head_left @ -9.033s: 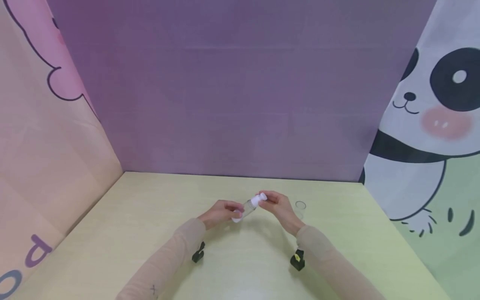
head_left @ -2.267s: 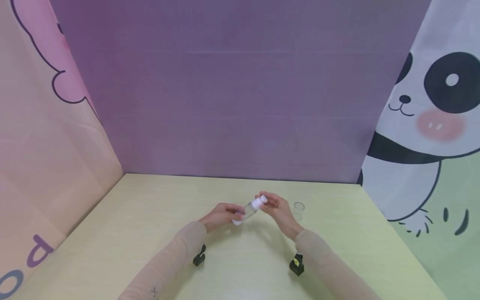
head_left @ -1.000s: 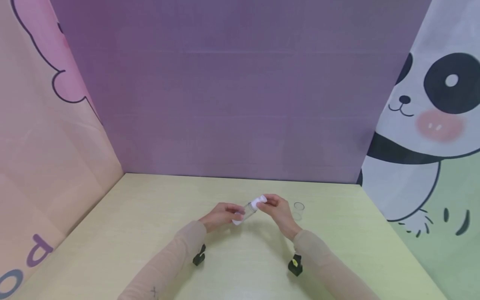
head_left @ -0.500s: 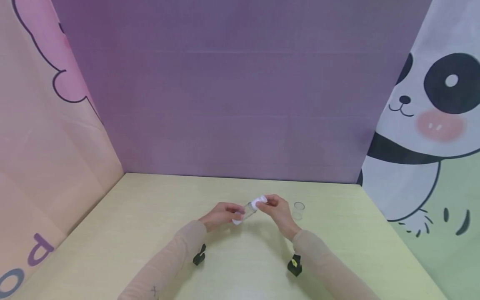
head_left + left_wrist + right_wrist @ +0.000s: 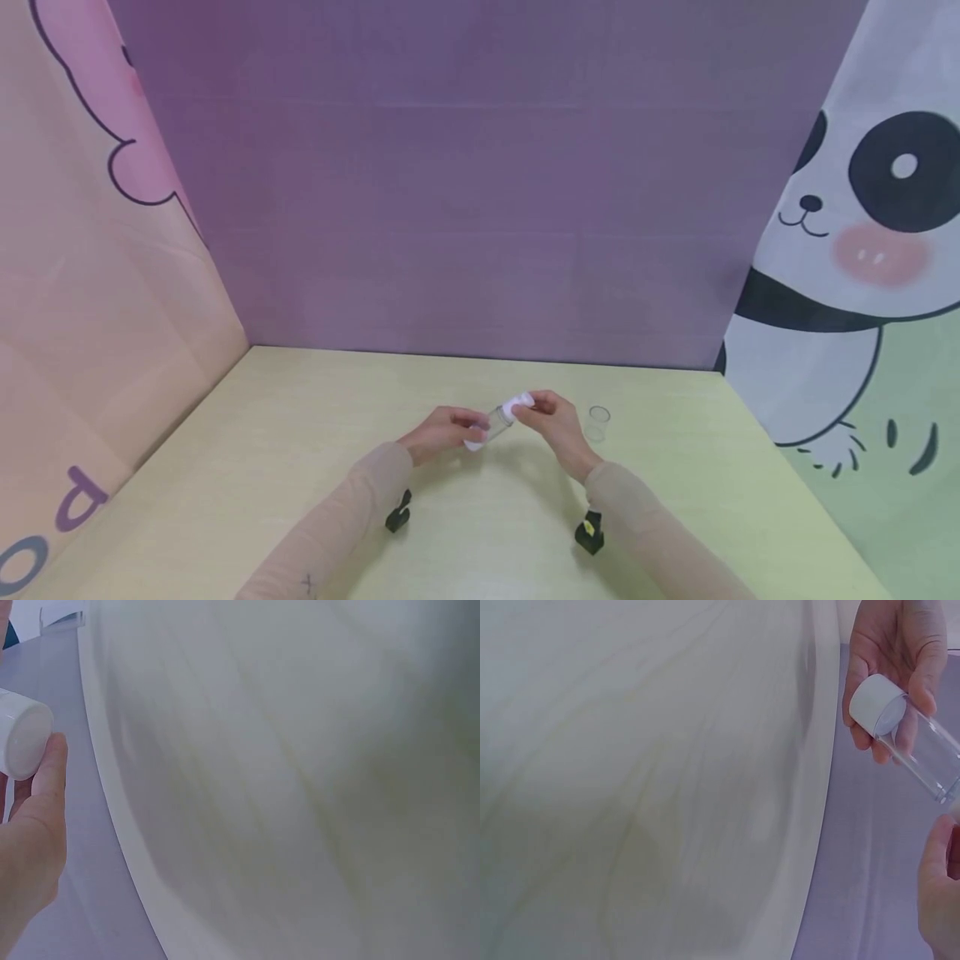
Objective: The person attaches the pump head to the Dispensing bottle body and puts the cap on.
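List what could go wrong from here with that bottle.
The bottle is tilted above the table, the left hand holding its white base; it might slip and drop if that hold loosens.
The right hand pinches the white top, so an uneven pull could jerk the bottle aside.
A swing rightward might knock over the nearby clear cup.

The bottle [image 5: 498, 420] is clear and white, the backdrop [image 5: 480, 183] purple

The place is a screened booth [image 5: 360, 283], wider setting unclear: a creased purple cloth backdrop [image 5: 480, 183], a peach cartoon-printed sheet [image 5: 90, 317] and a white-and-green panda-printed sheet [image 5: 847, 358] border a pale wood-grain desk [image 5: 483, 525].
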The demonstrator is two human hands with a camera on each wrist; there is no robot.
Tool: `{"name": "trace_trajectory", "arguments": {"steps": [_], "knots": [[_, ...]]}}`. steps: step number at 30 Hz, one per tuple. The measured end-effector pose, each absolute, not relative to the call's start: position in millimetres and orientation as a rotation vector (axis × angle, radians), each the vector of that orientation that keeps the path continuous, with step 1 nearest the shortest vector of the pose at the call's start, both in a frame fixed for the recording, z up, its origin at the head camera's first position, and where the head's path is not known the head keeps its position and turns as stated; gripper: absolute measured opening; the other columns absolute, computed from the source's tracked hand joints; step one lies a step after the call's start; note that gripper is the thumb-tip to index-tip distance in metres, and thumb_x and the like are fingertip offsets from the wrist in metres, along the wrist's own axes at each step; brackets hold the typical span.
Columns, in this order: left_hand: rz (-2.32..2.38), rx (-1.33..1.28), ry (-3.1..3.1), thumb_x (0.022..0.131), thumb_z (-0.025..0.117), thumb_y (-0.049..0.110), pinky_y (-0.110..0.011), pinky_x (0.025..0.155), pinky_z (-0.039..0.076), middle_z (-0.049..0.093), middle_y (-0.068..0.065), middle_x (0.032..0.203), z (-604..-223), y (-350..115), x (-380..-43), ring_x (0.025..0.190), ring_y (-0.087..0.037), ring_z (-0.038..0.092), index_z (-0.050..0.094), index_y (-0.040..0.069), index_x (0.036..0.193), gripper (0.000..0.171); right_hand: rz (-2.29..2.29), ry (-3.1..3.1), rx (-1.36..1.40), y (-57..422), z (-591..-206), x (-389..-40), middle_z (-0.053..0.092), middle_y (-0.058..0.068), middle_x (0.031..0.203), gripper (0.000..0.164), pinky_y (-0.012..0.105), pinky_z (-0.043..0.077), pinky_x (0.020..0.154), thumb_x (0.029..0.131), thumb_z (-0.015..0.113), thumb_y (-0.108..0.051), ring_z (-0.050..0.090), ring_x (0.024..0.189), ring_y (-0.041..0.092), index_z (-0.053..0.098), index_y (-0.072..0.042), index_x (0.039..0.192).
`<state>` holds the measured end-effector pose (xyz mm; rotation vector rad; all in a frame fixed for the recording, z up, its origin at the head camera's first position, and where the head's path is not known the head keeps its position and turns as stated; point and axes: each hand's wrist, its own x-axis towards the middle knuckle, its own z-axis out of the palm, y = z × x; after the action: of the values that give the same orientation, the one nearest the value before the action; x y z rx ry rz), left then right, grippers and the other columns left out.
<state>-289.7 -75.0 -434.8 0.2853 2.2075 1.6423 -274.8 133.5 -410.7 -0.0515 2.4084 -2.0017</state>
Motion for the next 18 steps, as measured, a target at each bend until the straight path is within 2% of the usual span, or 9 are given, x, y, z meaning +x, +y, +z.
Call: {"name": "trace_trajectory", "arguments": {"steps": [7, 13, 18], "knots": [[1.637, 0.259, 2.206, 0.082, 0.069, 0.024, -0.036, 0.086, 0.047, 0.057, -0.006, 0.121, -432.3, -74.1, -288.6, 0.1, -0.021, 0.053, 0.065, 0.015, 0.112, 0.032, -2.028, 2.35, -0.165, 139.4, -408.8, -272.4, 0.062, 0.009, 0.113, 0.046, 0.037, 0.046, 0.093, 0.08, 0.07, -0.025, 0.059, 0.101, 0.019, 0.055, -0.007, 0.12], [1.629, 0.25, 2.216, 0.082, 0.068, 0.023, -0.037, 0.087, 0.047, 0.056, -0.007, 0.124, -430.1, -72.2, -286.1, 0.102, -0.022, 0.052, 0.065, 0.015, 0.113, 0.032, -2.086, 2.223, -0.314, 142.1, -405.5, -269.2, 0.054, 0.01, 0.13, 0.047, 0.037, 0.041, 0.099, 0.085, 0.063, -0.01, 0.05, 0.12, 0.023, 0.049, -0.006, 0.129], [1.639, 0.26, 2.213, 0.082, 0.068, 0.022, -0.039, 0.089, 0.046, 0.055, -0.008, 0.126, -428.3, -70.5, -283.8, 0.104, -0.022, 0.052, 0.064, 0.013, 0.114, 0.033, -2.117, 2.155, -0.347, 142.8, -404.1, -267.8, 0.053, 0.009, 0.132, 0.045, 0.036, 0.038, 0.102, 0.087, 0.056, -0.003, 0.048, 0.123, 0.021, 0.047, -0.007, 0.131]]}}
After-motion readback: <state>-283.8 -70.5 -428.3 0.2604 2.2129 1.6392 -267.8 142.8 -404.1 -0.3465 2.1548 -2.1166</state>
